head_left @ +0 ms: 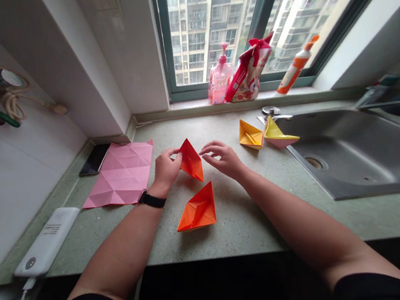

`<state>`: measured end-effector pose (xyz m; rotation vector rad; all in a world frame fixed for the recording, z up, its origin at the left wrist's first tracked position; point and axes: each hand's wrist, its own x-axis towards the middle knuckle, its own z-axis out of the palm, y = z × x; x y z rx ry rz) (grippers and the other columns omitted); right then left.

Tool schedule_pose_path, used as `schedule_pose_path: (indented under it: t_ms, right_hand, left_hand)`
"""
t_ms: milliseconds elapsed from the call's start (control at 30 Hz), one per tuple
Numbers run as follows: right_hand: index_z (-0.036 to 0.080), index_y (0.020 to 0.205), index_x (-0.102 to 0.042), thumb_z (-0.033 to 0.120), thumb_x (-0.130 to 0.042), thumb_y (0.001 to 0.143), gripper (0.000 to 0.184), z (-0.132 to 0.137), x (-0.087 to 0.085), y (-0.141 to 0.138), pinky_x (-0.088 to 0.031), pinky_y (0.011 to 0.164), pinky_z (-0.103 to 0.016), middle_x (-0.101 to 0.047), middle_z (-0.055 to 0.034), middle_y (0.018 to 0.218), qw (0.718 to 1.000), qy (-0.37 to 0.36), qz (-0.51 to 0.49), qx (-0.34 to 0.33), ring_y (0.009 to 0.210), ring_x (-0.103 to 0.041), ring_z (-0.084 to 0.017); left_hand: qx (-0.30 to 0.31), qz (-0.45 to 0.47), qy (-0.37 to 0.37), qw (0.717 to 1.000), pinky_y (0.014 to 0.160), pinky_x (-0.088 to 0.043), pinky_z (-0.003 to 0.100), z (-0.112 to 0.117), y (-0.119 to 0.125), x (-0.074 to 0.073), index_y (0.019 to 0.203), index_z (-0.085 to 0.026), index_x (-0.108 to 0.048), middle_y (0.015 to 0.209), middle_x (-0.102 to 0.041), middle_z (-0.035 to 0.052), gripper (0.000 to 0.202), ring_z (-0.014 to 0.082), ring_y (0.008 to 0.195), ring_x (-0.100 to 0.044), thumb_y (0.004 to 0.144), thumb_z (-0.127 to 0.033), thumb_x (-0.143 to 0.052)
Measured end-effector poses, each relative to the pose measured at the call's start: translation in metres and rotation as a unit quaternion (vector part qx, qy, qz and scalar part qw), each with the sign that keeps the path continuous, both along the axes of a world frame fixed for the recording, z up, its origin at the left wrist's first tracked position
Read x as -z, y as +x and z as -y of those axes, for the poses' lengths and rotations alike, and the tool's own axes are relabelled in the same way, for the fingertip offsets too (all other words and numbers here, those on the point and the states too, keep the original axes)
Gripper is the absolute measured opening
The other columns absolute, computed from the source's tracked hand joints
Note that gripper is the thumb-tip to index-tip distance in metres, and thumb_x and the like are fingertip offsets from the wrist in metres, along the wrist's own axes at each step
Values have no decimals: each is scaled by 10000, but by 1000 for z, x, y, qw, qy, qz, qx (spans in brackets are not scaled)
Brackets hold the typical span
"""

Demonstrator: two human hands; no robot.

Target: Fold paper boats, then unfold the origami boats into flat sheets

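Note:
My left hand (168, 168), with a black band on its wrist, pinches the left edge of a red-orange folded paper boat (191, 162) just above the counter. Close to that boat's right side is my right hand (221, 158), its fingers apart and holding nothing. A second orange paper boat (198, 209) sits nearer to me on the counter. Further right, by the sink, stand a yellow-orange paper boat (250, 135) and a yellow and pink paper boat (278, 134). Left of my left hand lies a creased pink paper sheet (122, 172).
A phone (94, 160) lies partly beside the pink sheet, and a white power bank (48, 241) with a cable is at the left edge. The steel sink (354, 149) fills the right. On the windowsill stand a pink pump bottle (219, 81), a red pouch (250, 72) and an orange-white bottle (296, 68).

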<state>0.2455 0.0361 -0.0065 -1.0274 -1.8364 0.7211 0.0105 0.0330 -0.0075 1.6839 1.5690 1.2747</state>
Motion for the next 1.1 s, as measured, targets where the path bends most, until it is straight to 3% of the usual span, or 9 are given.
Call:
schedule_pose_path:
  t_ms: [233,433,567,700,867,1000,1100]
  right_hand:
    - [296,1004,-874,499,-747,959,244,-1,6,-11,-595,1065,-527,-726,-108,1184,993,51,39,98,1158,-683,-308]
    - [256,946,-850,568,-766,914,325,-7,6,-11,-638,910,-478,-710,-122,1134,991,14,-20,130,1115,-683,-315]
    - [244,891,-805,648,-776,876,405,-7,4,-12,-641,893,-431,-692,-104,1118,992,-31,-79,92,1076,-683,-280]
    - [244,843,-740,687,-808,826,449,-7,2,-10,-602,973,-415,-699,-86,1116,987,-82,-130,35,1127,-664,-276]
    - [265,847,-635,637,-811,799,414,-9,-3,-6,-563,980,-414,-716,-34,969,952,-187,-243,-21,986,-672,-246]
    - [295,875,-566,655,-724,820,397,-14,-6,3,-570,953,-438,-731,-45,970,936,-220,-276,-15,1072,-681,-297]
    - [304,919,-585,654,-671,827,372,-18,-7,12,-572,977,-484,-752,-72,1014,933,-218,-286,-13,1169,-671,-344]
  left_hand:
    - [41,-32,36,998,842,-605,299,15,16,-2,1031,-193,-832,1067,-831,78,191,198,863,-755,944,-145,-669]
    - [85,-47,76,992,842,-603,292,25,26,-5,1043,-188,-816,1058,-818,78,186,199,917,-749,963,-125,-660]
    - [86,-32,78,993,837,-615,288,23,25,-3,1094,-186,-802,1104,-814,81,188,198,952,-756,989,-144,-651]
    - [67,-19,72,995,862,-626,298,16,21,2,1164,-185,-802,1201,-808,99,247,211,1029,-759,989,-136,-634]
    - [73,-3,40,996,871,-610,307,10,18,7,1162,-183,-818,1227,-820,111,239,239,1085,-764,1001,-211,-643]
    - [119,-13,-26,993,757,-558,293,11,18,6,1030,-194,-830,1033,-850,72,255,222,856,-758,1017,-365,-640]
    - [135,-29,-39,990,698,-504,277,12,17,4,890,-185,-808,884,-826,51,327,207,783,-722,1012,-417,-613]
